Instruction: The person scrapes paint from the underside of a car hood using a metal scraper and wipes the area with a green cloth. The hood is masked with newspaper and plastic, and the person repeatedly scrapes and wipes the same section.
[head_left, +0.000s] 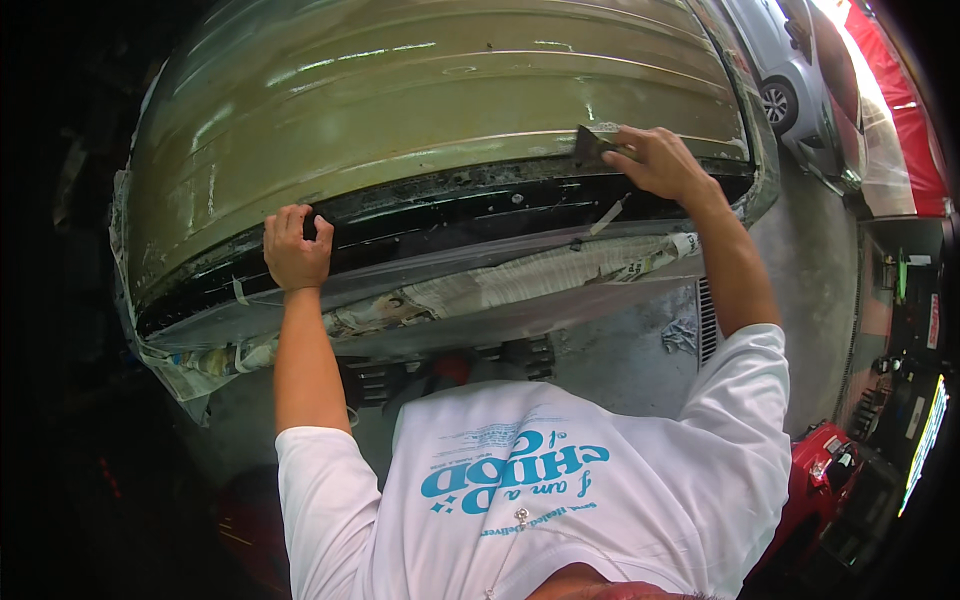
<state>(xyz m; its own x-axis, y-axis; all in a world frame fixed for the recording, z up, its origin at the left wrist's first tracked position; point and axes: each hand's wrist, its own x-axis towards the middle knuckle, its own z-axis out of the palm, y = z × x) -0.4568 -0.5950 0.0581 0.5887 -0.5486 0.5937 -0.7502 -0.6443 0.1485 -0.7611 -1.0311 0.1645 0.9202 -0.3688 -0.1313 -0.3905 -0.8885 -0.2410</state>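
Observation:
In my right hand is a dark scraper with a flat, flared blade, its edge near the seam between the olive panel and the black strip. My left hand is curled over the black strip further left. Something small and dark shows between its thumb and fingers, too hidden to name. The broad, ridged olive panel looks like a vehicle roof, with glossy, wet-looking streaks. Newspaper masking runs along its near edge below the black strip. Short pale tape pieces stick to the strip.
A silver car stands beyond the panel's right end, near a red sheet. On the concrete floor lie a crumpled plastic piece and a drain grate. A red object is at lower right. The far left is dark.

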